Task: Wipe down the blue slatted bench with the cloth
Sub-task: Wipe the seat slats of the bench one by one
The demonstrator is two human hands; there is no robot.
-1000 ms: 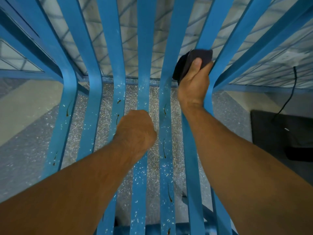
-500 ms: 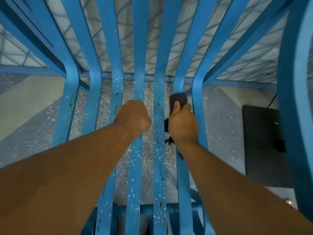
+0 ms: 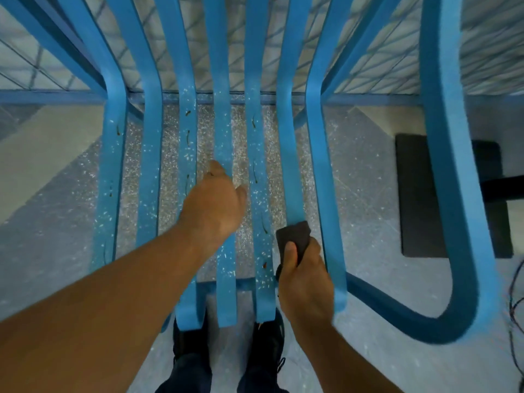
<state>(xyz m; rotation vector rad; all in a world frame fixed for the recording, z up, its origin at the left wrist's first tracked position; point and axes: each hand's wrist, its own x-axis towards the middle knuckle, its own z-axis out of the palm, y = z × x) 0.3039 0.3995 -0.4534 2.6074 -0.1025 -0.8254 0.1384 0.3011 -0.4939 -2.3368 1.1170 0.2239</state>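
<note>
The blue slatted bench (image 3: 150, 165) fills the view, its seat slats running away from me and speckled with white flecks and a few brown marks. My right hand (image 3: 304, 282) grips a dark cloth (image 3: 293, 236) against the second slat from the right, close to the seat's front edge. My left hand (image 3: 214, 205) rests on the middle slat, fingers pointing forward and holding nothing.
The bench's blue armrest loop (image 3: 453, 194) curves round on the right, close to my right arm. A dark mat (image 3: 411, 194) lies on the floor beyond it, and cables (image 3: 513, 302) trail at the right edge. My dark shoes (image 3: 190, 341) stand under the slat ends.
My right hand has dragged the cloth from the backrest down along the slat to the seat's front. My left hand has loosened from a fist on the middle slat.
</note>
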